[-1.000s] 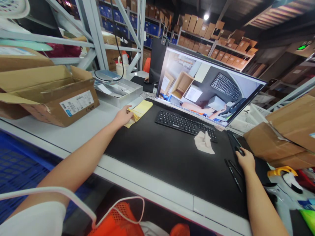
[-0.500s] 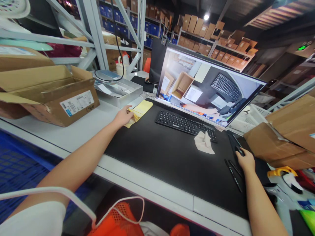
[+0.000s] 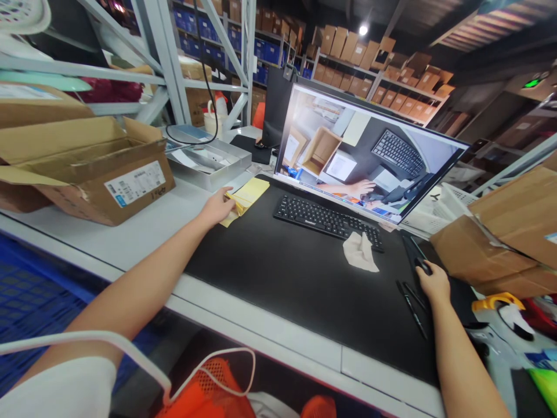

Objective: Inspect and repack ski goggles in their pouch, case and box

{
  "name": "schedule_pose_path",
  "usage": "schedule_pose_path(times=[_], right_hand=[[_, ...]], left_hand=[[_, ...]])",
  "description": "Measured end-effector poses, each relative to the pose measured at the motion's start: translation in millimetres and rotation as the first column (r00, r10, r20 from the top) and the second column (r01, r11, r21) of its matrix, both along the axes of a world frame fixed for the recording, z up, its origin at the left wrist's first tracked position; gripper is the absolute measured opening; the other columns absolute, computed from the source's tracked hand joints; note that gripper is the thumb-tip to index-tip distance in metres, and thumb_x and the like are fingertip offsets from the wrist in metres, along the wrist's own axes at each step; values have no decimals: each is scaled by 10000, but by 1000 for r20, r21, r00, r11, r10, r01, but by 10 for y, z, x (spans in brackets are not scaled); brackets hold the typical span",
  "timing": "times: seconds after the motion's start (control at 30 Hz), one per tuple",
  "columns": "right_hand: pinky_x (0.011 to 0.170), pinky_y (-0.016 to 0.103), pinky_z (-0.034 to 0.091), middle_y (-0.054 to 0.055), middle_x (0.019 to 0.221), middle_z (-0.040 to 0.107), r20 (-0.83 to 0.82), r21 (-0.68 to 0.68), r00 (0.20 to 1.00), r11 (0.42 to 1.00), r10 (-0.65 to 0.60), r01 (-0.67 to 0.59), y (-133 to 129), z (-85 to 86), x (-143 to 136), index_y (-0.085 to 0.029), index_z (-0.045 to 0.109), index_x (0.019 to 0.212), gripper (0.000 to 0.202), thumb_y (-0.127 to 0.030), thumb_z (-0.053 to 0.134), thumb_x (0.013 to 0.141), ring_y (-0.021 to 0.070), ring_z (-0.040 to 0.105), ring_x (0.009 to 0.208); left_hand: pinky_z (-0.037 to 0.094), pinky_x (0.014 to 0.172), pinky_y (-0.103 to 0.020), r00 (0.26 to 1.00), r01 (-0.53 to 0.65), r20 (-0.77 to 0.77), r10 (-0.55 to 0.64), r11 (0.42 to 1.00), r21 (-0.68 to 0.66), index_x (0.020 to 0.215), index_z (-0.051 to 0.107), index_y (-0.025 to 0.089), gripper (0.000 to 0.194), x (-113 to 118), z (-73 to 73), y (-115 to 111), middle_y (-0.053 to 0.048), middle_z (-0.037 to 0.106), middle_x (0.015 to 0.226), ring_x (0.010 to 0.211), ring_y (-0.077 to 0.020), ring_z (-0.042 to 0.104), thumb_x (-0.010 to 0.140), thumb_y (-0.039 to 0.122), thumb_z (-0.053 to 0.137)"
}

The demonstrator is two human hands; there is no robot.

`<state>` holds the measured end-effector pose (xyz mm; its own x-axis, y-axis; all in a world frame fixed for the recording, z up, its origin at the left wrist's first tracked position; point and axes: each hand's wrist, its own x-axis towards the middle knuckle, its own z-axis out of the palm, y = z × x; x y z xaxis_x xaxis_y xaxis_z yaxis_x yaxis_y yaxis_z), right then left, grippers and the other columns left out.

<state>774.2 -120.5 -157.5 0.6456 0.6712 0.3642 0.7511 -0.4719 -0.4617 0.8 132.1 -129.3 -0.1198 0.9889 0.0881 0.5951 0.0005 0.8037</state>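
Observation:
At the left edge of the black desk mat point(image 3: 287, 290), my left hand point(image 3: 216, 209) has its thumb and fingers curled on a pad of yellow paper slips point(image 3: 251, 194). The near slips are bent up a little, and the fingertips are partly hidden. On the far right, my right hand point(image 3: 435, 284) lies closed over a black computer mouse point(image 3: 423, 267). Two black pens point(image 3: 411, 307) lie just left of that hand. Between the hands are a black keyboard point(image 3: 317, 217) and a crumpled white tissue point(image 3: 360, 252) touching its right end.
A lit monitor point(image 3: 369, 154) stands behind the keyboard, showing an overhead camera picture. To the left are an open cardboard box point(image 3: 137, 188) and a grey metal tray point(image 3: 217, 168). Cardboard boxes point(image 3: 487, 252) crowd the right side. A white cable point(image 3: 108, 337) crosses my lap.
Both hands stay where they were, on the yellow slips and the mouse. In the monitor's picture, an arm and hand have shifted. The view has moved very slightly.

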Motion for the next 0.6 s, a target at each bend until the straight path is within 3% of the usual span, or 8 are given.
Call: schedule_pose_path(times=[0.6], right_hand=[[1280, 586, 442, 259, 1390, 723, -5, -14, 1000, 1000, 5, -5, 9, 15, 0, -104, 816, 1258, 607, -482, 625, 823, 435, 604, 1428]], left_hand=[[629, 982, -409, 1000, -14, -3, 14, 1000, -5, 1612, 639, 172, 772, -3, -19, 5, -84, 832, 1005, 985, -311, 802, 848, 277, 644]])
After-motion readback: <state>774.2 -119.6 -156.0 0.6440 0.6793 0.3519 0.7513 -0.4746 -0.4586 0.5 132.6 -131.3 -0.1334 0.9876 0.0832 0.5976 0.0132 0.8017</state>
